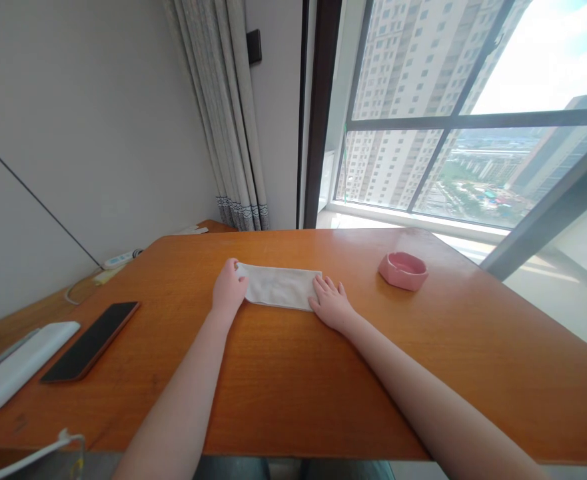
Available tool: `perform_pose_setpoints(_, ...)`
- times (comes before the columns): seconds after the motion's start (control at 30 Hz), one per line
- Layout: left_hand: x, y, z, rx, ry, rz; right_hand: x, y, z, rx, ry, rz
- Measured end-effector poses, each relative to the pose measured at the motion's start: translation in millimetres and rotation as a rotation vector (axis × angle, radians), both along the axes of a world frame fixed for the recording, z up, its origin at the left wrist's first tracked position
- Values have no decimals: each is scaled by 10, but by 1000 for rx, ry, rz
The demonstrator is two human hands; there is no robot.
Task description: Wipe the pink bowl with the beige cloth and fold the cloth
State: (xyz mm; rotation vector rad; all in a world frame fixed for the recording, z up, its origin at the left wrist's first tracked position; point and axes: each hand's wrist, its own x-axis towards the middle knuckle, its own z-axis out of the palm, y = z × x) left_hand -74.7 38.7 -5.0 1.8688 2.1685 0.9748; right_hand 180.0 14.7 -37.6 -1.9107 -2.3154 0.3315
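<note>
A white folded cloth [279,287] lies flat on the orange wooden table [293,400], near its far middle. My left hand [228,288] rests on the cloth's left end, fingers curled over its corner. My right hand [331,303] lies flat on the cloth's right end, fingers spread and pressing down. Both forearms reach in from the near edge.
A pink dish [403,270] sits to the right of the cloth. A black phone [90,341] and a white flat device [18,363] lie at the left. Cables run along the left edge by the wall. Curtains and a large window stand behind.
</note>
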Motion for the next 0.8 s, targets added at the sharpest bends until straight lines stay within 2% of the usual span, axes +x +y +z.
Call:
perform_pose_setpoints(0.07, 175, -76, 12, 310, -73, -121, -77, -13, -25, 49, 27, 36)
perform_pose_setpoints(0.13, 388, -148, -22, 422, -105, -337, -132, -23, -38, 91, 53, 68)
perform_pose_setpoints(0.23, 694, -217, -129, 291, 4, -710, -147, -29, -28, 116, 94, 97)
perform_pose_setpoints(0.3, 838, -228, -197, 206, 79, -852, -128, -28, -14, 117, 114, 115)
perform_pose_setpoints(0.5, 937, -194, -281, 182, 66, -839, -85, 16, -19, 111, 205, 122)
perform_pose_setpoints(0.57, 929, -192, -283, 184, 72, -832, -70, 61, -24, 96, 348, 68)
perform_pose_setpoints(0.7, 939, -198, -281, 179, 105, -861, -24, 159, -25, 39, 768, -127)
perform_pose_setpoints(0.8, 960, -226, -263, 164, 133, -906, -7, 204, -64, 29, 881, -175)
